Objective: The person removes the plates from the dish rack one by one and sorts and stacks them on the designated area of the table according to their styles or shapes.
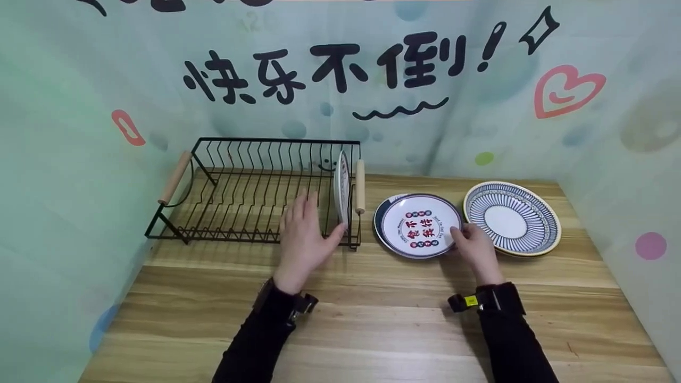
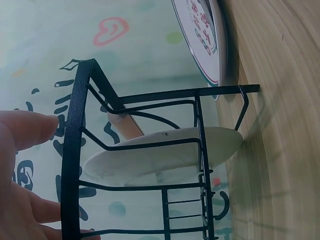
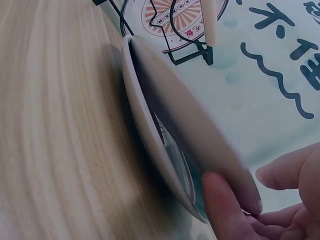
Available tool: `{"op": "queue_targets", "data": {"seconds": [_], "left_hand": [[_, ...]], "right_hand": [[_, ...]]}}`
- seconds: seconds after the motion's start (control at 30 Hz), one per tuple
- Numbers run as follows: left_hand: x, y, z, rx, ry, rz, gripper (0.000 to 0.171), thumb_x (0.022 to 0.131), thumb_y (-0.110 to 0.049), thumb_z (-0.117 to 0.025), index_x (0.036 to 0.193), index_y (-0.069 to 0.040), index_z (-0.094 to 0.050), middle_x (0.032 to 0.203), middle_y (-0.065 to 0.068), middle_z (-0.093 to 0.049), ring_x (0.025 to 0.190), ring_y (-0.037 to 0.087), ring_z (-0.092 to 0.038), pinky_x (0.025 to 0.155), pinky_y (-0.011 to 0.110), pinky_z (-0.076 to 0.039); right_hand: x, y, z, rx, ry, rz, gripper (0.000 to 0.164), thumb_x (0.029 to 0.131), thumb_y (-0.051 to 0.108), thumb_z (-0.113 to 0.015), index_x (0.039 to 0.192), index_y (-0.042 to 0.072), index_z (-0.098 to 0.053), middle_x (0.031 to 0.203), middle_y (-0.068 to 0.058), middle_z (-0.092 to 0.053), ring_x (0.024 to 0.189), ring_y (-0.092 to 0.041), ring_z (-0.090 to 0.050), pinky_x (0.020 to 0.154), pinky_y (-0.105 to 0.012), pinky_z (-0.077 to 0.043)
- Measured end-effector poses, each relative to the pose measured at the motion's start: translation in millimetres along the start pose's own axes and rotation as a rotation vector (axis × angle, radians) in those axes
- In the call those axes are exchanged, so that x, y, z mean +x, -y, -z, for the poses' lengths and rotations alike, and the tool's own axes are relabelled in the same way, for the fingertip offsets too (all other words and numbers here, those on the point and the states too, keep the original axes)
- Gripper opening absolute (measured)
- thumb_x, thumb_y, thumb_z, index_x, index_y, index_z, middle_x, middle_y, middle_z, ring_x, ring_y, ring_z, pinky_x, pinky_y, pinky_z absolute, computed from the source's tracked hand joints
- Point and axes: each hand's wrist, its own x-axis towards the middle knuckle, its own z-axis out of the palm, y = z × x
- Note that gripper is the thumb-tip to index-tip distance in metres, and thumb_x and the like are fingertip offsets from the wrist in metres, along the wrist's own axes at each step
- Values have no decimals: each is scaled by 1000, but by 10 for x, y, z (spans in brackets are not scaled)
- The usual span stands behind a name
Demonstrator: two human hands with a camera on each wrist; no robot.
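Note:
My right hand (image 1: 477, 250) pinches the right rim of a round white plate (image 1: 422, 229) with red characters. That plate is raised at an angle over another plate (image 1: 379, 219) with a dark blue border; in the right wrist view a wedge-shaped gap shows between the upper plate (image 3: 195, 117) and the lower plate (image 3: 150, 130). My left hand (image 1: 304, 239), fingers extended, is at the front of a black wire dish rack (image 1: 279, 140), its thumb close to a white plate (image 1: 341, 197) standing upright in the rack's right end. In the left wrist view the fingers (image 2: 30, 130) are right beside the rack's rail.
Right of the plates lies a blue-and-white striped dish (image 1: 505, 222), with another rim showing under it. The rack has wooden handles (image 1: 360, 186) at both ends. A printed cloth backdrop (image 1: 404, 133) encloses the wooden tabletop (image 1: 367, 319) at the back and sides.

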Motion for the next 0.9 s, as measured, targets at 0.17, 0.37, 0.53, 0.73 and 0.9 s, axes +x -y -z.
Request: {"op": "queue_targets", "data": {"seconds": [0.17, 0.37, 0.53, 0.73, 0.9], "left_hand": [[-6, -23, -19, -26, -15, -23, 87, 88, -50, -68, 147, 4, -35, 155, 27, -27, 141, 43, -27, 118, 57, -14], [24, -41, -8, -29, -14, -29, 86, 87, -50, -69, 147, 4, -37, 154, 27, -30, 140, 43, -29, 117, 59, -15], [86, -64, 29, -26, 5, -24, 87, 87, -50, -69, 147, 3, -36, 155, 27, -28, 141, 42, -28, 116, 60, -15], [168, -108, 63, 20, 26, -35, 87, 87, -49, -70, 148, 3, -36, 155, 26, -29, 140, 43, -30, 115, 60, -19], [231, -135, 73, 55, 59, -32, 88, 88, -52, -67, 149, 3, -35, 156, 24, -28, 141, 42, -29, 116, 59, -19]], "right_hand": [[-14, 19, 0, 44, 21, -2, 46, 101, 19, -51, 124, -20, -51, 108, -34, -63, 76, -26, -68, 68, -27, -58], [-26, 23, -10, -59, 14, 45, 48, 100, 19, -52, 125, -21, -51, 104, -33, -66, 82, -34, -67, 81, -38, -55], [-38, 41, -7, -123, 4, 76, 47, 99, 20, -53, 124, -21, -52, 108, -36, -62, 100, -46, -60, 95, -53, -46], [-41, 26, -3, -183, -14, 105, 42, 99, 20, -54, 118, -18, -56, 107, -36, -64, 98, -48, -61, 94, -55, -45], [-50, 22, -6, -189, -9, 122, 38, 98, 20, -54, 113, -15, -59, 94, -28, -69, 79, -39, -67, 84, -51, -50]]}}
